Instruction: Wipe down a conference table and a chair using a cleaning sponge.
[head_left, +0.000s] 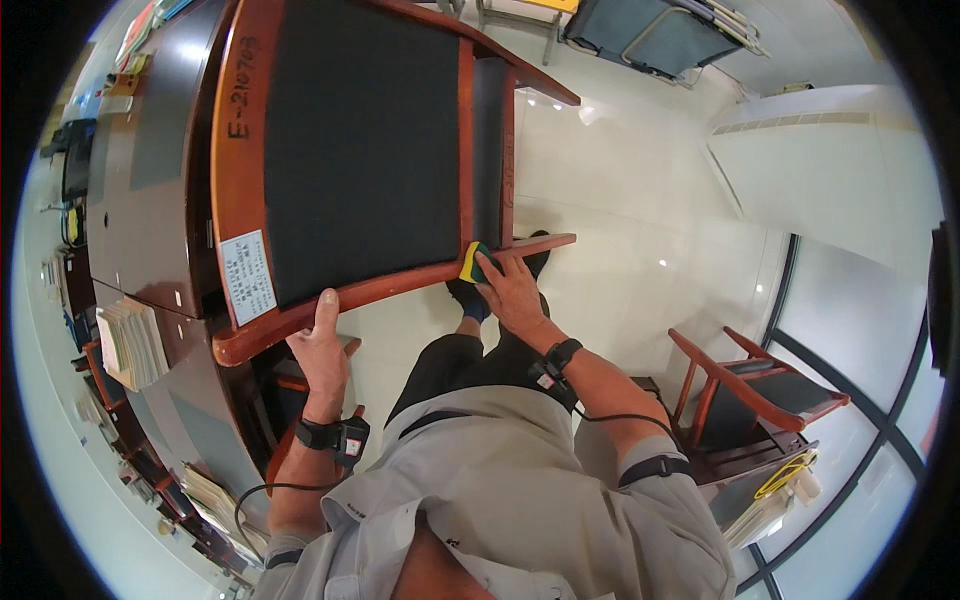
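Observation:
Before me a wooden chair (402, 292) with a black padded back panel is tipped over beside a desk. My left hand (321, 349) grips the reddish-brown side rail near its rounded end, thumb on top. In my right hand (516, 295) is a yellow and green scouring sponge (475, 262), pressed against the frame where the side rail meets the seat end. A white paper label (247, 277) with writing is stuck on the chair's wide top rail. Marker writing also stands on that rail. My right fingers partly cover the sponge.
A dark wooden desk (142, 225) runs along the left, bearing a stack of papers (133, 343). Another wooden chair (757, 382) sits upside down at right, near a coiled yellow cable (785, 474). A folding cot (652, 34) leans at the back; a white cabinet-like unit (825, 165) stands right.

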